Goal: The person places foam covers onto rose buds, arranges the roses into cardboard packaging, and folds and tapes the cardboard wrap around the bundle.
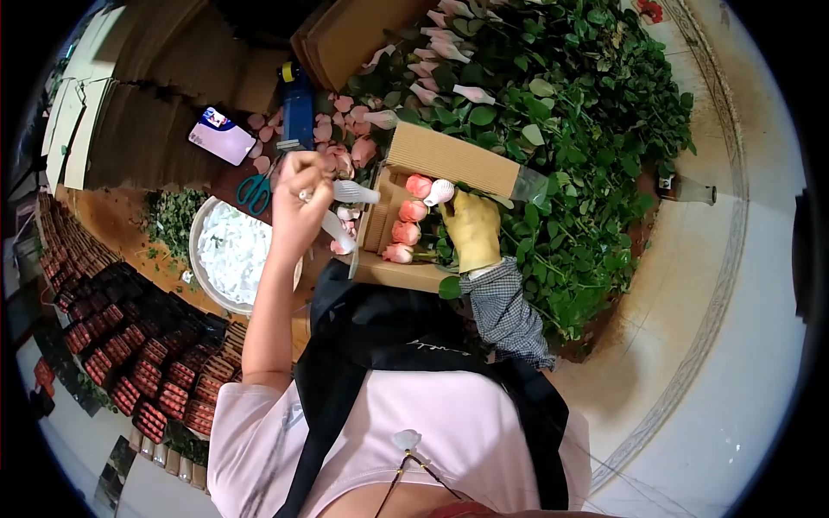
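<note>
Right fingers [449, 217] pinching netted rose [439, 192], long axis slanting, tip lower-left, left fingers [300, 180] curled, hold unclear

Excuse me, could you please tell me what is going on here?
The person's gloved right hand seems to hold a white-netted rose beside four pink roses in a cardboard box. The bare left hand is curled shut left of the box; whether it holds anything is unclear. A bowl of white pieces stands further left.

One box [449, 160] holds four bare roses [406, 233]; there is one phone [222, 138], one pair of scissors [255, 192], one bowl [195, 246].
</note>
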Demonstrator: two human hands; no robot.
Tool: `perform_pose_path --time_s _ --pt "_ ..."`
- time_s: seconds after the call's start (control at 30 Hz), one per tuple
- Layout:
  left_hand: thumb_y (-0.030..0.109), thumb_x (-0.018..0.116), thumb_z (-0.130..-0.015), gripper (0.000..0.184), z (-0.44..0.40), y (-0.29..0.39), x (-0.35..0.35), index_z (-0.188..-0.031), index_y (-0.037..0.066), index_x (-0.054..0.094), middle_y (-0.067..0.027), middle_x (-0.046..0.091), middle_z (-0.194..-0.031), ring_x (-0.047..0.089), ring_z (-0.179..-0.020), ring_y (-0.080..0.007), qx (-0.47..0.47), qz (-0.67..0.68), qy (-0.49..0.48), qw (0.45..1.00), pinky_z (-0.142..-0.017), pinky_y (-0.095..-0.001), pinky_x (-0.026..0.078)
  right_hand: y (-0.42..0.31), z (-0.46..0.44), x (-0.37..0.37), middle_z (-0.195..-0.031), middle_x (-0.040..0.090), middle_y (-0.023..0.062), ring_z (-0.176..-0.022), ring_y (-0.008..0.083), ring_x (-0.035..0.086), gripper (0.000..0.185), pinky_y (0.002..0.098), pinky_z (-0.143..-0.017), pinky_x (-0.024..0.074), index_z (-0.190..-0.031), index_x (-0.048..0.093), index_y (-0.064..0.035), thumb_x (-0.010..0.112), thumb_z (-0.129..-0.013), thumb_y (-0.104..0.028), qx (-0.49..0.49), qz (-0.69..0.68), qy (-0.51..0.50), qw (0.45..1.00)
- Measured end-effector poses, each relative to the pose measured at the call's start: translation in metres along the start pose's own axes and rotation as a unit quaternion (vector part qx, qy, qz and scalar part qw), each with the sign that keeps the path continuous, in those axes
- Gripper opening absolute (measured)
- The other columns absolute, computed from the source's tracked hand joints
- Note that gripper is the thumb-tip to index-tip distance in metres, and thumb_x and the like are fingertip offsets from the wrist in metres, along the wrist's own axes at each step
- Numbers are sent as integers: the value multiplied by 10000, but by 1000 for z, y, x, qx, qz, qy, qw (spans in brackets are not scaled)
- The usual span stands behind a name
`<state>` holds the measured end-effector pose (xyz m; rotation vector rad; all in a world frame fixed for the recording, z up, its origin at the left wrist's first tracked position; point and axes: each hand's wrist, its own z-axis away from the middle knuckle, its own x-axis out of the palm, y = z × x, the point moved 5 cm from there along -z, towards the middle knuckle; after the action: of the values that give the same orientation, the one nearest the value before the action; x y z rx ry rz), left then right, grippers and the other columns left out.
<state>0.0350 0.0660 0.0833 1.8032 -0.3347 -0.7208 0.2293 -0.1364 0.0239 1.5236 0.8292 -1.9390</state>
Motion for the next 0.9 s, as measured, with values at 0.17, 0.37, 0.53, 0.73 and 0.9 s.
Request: perform_pose_path --time_s 0.17,0.37,0.53,0.73,0.9 --pt "333 768 -847 352 22 10 79 -914 45 577 -142 685 -778 675 -696 -353 -135 -86 -231 960 -688 -392 546 -6 1 -8 -786 711 158 -770 355 690 213 476 -744 550 -899 717 -70 736 -846 -276 -21 3 -15 1000" --pt "192 705 -894 147 21 31 108 -857 64 642 -94 668 -802 671 -699 -310 91 -160 -116 976 -589 -390 529 12 0 1 -988 721 157 -941 375 677 214 486 -841 541 -1089 701 -191 674 -878 -214 82 -49 -47 994" --pt "202 701 -904 183 46 -17 -4 -837 39 654 -172 628 -733 631 -647 -347 -131 -202 -76 967 -594 -409 497 11 -4 -1 -980 712 183 -928 397 676 263 510 -831 540 -1107 678 -136 657 -867 -245 50 -47 -73 995" --pt "336 726 -925 338 184 -214 -178 -1042 19 719 -42 690 -838 591 -795 -128 -505 -76 -84 856 -730 -342 501 13 8 7 -834 689 206 -769 418 661 147 537 -699 522 -930 656 -63 662 -855 -190 -21 -61 6 998" --pt "585 697 -892 1027 232 -275 -286 -1617 99 155 -217 334 -1585 450 -1386 -323 -582 -32 183 791 -1036 -429 475 19 2 10 -855 690 210 -802 425 660 236 523 -733 522 -1088 687 -109 644 -943 -291 -6 -119 -20 993"
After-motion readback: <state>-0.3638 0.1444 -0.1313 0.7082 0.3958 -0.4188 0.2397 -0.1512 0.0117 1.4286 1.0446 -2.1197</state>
